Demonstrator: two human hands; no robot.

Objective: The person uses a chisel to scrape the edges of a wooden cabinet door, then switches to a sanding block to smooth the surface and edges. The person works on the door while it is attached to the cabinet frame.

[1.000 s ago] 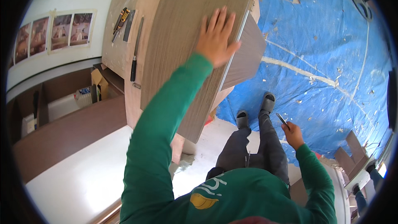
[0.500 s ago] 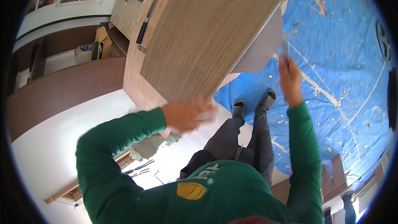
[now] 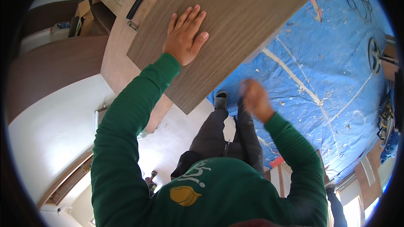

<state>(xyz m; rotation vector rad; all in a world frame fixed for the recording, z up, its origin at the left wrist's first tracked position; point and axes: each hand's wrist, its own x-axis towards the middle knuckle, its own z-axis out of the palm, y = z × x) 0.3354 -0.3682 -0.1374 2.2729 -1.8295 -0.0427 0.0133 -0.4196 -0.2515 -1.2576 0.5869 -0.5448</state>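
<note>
My left hand (image 3: 185, 38) lies flat on a brown wood-grain panel (image 3: 235, 21), its fingers spread. The panel rests on a pale wooden work surface (image 3: 115, 63), and one corner points toward me. Beside the panel's right edge, my right hand (image 3: 256, 101) is closed and smeared by motion. It grips a thin flat tool (image 3: 261, 51), which shows only as a grey blur along that edge. Left of the panel, a long tool with a black handle (image 3: 136, 5) lies on the work surface. A small metal fitting (image 3: 132, 26) is close to the handle.
A blue tarp (image 3: 303, 59) with debris and pale tape lines covers the floor on the right. A cable reel or wheel-like black object (image 3: 373, 54) lies on its far side. At the left, a dark wooden shelf (image 3: 54, 65) holds an opened cardboard box (image 3: 86, 17).
My left hand has moved forward from the panel's near corner and settled flat on top. My right hand has come back toward me and leftward. My view has shifted too.
</note>
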